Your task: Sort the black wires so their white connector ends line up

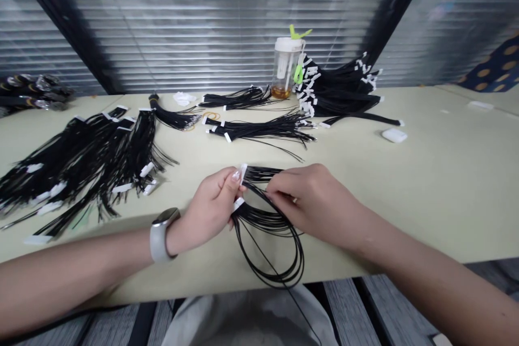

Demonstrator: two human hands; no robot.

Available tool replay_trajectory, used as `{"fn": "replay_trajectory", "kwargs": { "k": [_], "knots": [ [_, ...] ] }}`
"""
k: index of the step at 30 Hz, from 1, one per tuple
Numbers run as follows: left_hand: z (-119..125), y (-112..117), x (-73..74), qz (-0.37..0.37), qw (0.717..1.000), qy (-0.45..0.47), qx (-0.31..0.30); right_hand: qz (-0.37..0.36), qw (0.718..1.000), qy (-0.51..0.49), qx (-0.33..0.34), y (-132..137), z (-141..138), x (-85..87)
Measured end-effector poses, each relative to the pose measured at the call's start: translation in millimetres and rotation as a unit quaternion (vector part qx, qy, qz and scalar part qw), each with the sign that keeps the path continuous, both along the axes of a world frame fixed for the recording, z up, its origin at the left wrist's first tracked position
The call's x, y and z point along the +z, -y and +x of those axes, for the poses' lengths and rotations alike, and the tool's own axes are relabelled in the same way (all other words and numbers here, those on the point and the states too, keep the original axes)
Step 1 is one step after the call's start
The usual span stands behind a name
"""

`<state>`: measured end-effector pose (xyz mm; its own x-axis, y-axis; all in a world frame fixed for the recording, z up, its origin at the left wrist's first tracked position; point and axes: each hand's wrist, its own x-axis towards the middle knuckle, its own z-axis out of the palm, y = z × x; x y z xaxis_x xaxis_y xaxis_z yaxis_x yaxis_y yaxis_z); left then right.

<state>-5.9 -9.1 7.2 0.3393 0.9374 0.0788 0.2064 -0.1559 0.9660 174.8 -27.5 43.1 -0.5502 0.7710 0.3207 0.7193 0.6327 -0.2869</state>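
My left hand [219, 194] grips the white connector [243, 172] of a black wire harness, thumb on top. A second white connector [238, 204] shows just below the thumb. From these, black wires [267, 217] fan to the right, and some curl in loops down over the table's front edge. My right hand [304, 194] is closed at the wires right of the connectors, thumb and forefinger pinching several strands. Its fingertips are partly hidden behind the strands. One loose wire trails down toward my lap.
Piles of black wire harnesses [93, 157] lie at left, with more bundles [259, 128] behind my hands. At back right, a flat-cable stack [340, 89] lies beside a clear cup [283, 67] holding brown liquid. A white case [394, 135] sits on the table [446, 189].
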Motion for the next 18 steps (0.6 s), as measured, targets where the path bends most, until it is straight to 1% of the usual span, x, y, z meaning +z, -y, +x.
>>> {"fn": "replay_trajectory", "kwargs": {
  "k": [5, 9, 18],
  "knots": [
    [-0.8, -0.3, -1.5, 0.013, 1.0, -0.002, -0.007, 0.02, 0.999, -0.03, -0.027, 1.0, -2.8, -3.2],
    [-0.9, -0.6, -1.1, 0.026, 1.0, -0.008, -0.006, 0.036, 0.998, -0.041, -0.021, 2.7, -2.5, -5.2],
    [-1.3, -0.7, -1.2, 0.032, 0.999, 0.002, -0.015, 0.042, 0.999, -0.016, -0.025, 1.8, -5.4, -11.2]
  ]
}}
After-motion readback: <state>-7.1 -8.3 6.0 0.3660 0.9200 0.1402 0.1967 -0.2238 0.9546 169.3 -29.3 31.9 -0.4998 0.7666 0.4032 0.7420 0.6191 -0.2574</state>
